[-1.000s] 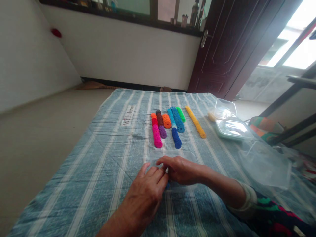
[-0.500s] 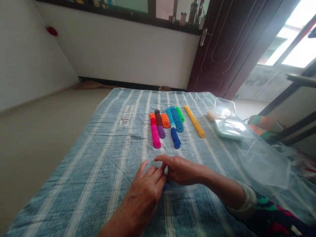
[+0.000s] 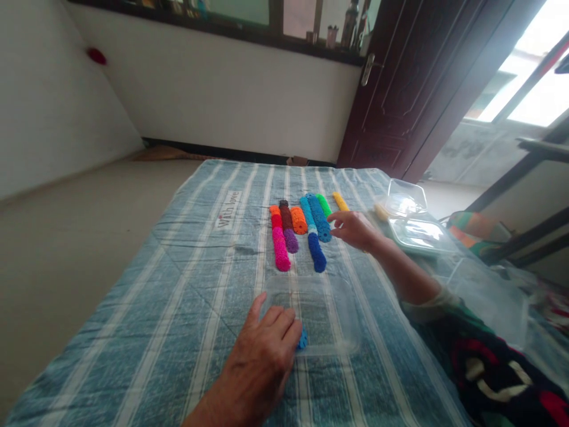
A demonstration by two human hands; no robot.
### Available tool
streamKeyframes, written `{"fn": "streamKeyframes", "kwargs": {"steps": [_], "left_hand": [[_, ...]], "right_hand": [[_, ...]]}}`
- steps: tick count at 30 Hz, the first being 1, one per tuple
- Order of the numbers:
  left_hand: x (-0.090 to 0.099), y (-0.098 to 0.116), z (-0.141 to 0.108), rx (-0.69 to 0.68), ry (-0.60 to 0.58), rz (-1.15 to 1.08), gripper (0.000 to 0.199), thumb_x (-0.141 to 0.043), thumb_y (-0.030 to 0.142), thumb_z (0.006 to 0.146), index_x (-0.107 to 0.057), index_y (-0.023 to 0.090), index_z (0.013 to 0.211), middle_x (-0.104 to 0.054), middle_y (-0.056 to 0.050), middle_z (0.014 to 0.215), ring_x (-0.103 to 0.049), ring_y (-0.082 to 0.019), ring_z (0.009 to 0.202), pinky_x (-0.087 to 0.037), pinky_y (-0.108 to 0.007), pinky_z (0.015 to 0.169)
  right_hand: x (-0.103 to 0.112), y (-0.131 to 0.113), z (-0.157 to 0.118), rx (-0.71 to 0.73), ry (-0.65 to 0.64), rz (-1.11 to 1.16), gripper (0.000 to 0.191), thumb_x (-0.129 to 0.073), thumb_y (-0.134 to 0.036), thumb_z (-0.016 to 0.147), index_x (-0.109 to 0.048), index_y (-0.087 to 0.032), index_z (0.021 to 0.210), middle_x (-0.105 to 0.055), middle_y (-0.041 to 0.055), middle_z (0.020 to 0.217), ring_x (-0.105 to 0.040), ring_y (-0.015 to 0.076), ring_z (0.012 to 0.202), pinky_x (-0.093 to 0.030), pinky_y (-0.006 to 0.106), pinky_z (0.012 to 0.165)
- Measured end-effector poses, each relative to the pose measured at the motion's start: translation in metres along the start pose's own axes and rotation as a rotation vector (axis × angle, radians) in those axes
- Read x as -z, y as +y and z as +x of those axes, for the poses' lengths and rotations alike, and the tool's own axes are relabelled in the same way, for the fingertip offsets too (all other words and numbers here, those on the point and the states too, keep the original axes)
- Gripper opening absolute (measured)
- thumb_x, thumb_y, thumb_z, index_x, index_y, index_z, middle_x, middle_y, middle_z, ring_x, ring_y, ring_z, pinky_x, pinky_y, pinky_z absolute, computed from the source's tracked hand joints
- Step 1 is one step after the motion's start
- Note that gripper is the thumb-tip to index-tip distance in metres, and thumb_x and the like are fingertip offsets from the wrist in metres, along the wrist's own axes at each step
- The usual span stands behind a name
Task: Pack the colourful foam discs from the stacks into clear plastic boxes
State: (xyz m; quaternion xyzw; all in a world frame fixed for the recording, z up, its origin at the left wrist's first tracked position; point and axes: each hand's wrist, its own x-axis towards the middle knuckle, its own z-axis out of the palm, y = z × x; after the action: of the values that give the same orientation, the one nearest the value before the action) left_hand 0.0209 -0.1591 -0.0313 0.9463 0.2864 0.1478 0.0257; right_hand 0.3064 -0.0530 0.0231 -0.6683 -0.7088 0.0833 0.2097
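Observation:
A clear plastic container (image 3: pixel 349 317) stands near the front of the striped cloth. My left hand (image 3: pixel 267 344) reaches over its left side, its fingers curled on blue discs (image 3: pixel 302 338) that partly show beside them. My right hand (image 3: pixel 353 230) is by the near end of the thick blue roll (image 3: pixel 320 220), thumb and index finger apart, with nothing seen between them. Other stacked rolls lie in a row: pink (image 3: pixel 281 252), brown (image 3: pixel 285 216), orange (image 3: pixel 299 220), dark blue (image 3: pixel 317 254) and green (image 3: pixel 323 205). The yellow roll (image 3: pixel 340 201) is partly hidden behind my right hand.
Clear lidded containers (image 3: pixel 420 234) sit at the right on the striped cloth (image 3: pixel 191 267), with a larger clear container (image 3: pixel 493 302) nearer me. A "With love" label (image 3: pixel 228 210) shows at the back left. Beyond stands a dark door (image 3: pixel 400 89).
My right hand has left the clear container and moved forward and right to the rolls. The container's inside and the blue discs are more exposed. My left hand has barely moved.

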Motion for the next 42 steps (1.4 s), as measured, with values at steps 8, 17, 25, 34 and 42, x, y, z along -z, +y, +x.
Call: {"fn": "streamKeyframes", "kwargs": {"steps": [8,17,25,34,42], "left_hand": [[-0.002,-0.004,-0.002,0.002,0.014,-0.032,0.035,-0.060,0.018,0.071,-0.058,0.023,0.106,-0.067,-0.006,0.104,-0.059,-0.027,0.096,-0.022,-0.063,0.109],[-0.005,-0.003,-0.003,0.009,0.062,-0.015,0.032,-0.064,0.022,0.072,-0.059,0.022,0.104,-0.067,-0.006,0.103,-0.059,-0.027,0.095,-0.018,-0.062,0.110],[-0.006,-0.002,-0.004,0.026,0.082,-0.027,0.032,-0.063,0.018,0.071,-0.060,0.022,0.102,-0.066,-0.004,0.101,-0.058,-0.025,0.093,-0.018,-0.060,0.110],[-0.003,-0.002,-0.003,0.035,0.047,-0.050,0.032,-0.068,0.021,0.071,-0.059,0.023,0.102,-0.066,-0.003,0.100,-0.058,-0.025,0.093,-0.017,-0.059,0.110],[0.000,-0.001,0.000,0.031,0.040,-0.052,0.029,-0.072,0.023,0.072,-0.061,0.022,0.099,-0.066,-0.003,0.099,-0.059,-0.025,0.093,-0.020,-0.060,0.109]], "right_hand": [[-0.032,0.029,0.044,-0.009,-0.184,-0.139,0.067,-0.076,-0.031,0.072,-0.055,-0.019,0.134,-0.070,0.0069,0.100,-0.065,0.0228,0.092,-0.047,0.031,0.081],[-0.035,0.033,0.053,-0.024,-0.224,-0.179,0.064,-0.080,-0.033,0.067,-0.061,-0.023,0.127,-0.070,0.0048,0.101,-0.065,0.0231,0.092,-0.046,0.029,0.078],[-0.038,0.033,0.060,-0.029,-0.219,-0.183,0.060,-0.083,-0.030,0.060,-0.064,-0.021,0.117,-0.069,0.0039,0.099,-0.064,0.0208,0.089,-0.044,0.025,0.071],[-0.040,0.033,0.059,-0.057,-0.158,-0.147,0.048,-0.083,-0.025,0.055,-0.063,-0.019,0.099,-0.066,0.0019,0.087,-0.061,0.0197,0.082,-0.038,0.024,0.061],[-0.036,0.034,0.039,-0.063,-0.103,-0.023,0.035,-0.077,-0.018,0.062,-0.058,-0.018,0.091,-0.061,-0.0011,0.079,-0.058,0.0129,0.068,-0.040,0.021,0.056]]}}
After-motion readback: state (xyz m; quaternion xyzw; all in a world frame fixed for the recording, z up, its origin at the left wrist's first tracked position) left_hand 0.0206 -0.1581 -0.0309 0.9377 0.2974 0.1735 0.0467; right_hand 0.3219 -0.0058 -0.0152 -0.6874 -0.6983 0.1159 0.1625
